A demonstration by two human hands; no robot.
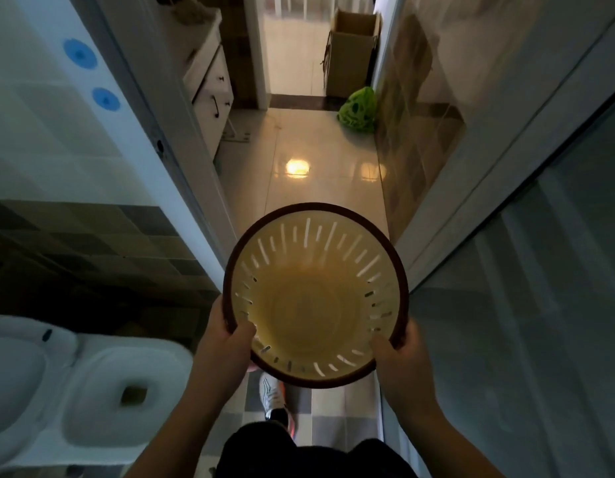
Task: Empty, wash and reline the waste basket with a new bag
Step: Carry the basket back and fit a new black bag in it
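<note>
Both hands grip the waste basket (316, 298) by its dark rim, left hand (223, 343) and right hand (401, 357) at opposite near sides, thumbs curled inside.

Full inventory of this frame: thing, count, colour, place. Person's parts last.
waste basket: 1, yellow with brown rim, slotted, empty, held centre
toilet: 1, white, lower left
cabinet: 1, white, dark handles, upper left
cardboard box: 1, brown, far end of floor
bag: 1, green, floor beside box
blue discs: 2, left wall
shoe: 1, white, under basket
left hand: grips basket rim, near left
right hand: grips rim, near right
</note>
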